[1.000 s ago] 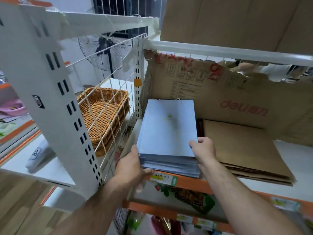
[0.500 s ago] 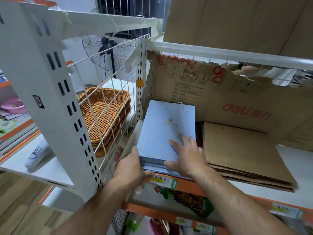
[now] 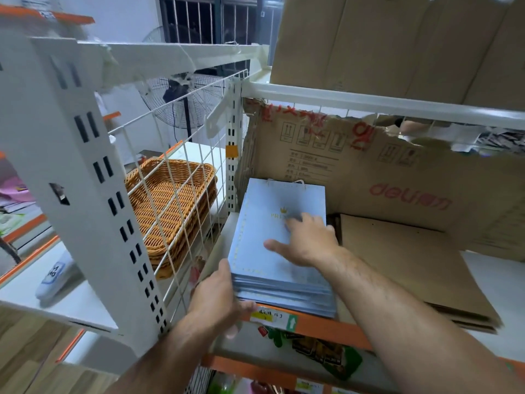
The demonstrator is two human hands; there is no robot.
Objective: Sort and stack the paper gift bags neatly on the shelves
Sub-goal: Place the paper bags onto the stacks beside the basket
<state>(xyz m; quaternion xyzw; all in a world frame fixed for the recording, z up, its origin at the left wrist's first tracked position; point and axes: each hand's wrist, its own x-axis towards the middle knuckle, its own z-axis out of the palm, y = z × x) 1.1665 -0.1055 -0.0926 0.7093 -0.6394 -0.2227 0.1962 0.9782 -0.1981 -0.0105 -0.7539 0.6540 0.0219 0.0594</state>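
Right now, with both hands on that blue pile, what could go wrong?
1. The blue gift bags sit right at the orange shelf edge with their front edges stepped; pressure from the flat right hand could slide some off.
2. The left hand steadies only the front left corner, so lower bags may skew.
3. The brown bags lie close on the right; a sideways shove could ruck them.

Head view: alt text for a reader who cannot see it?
A stack of blue bags sits on a shelf; the left hand grips its near left corner, the right hand lies flat on top. Brown bags lie to its right.
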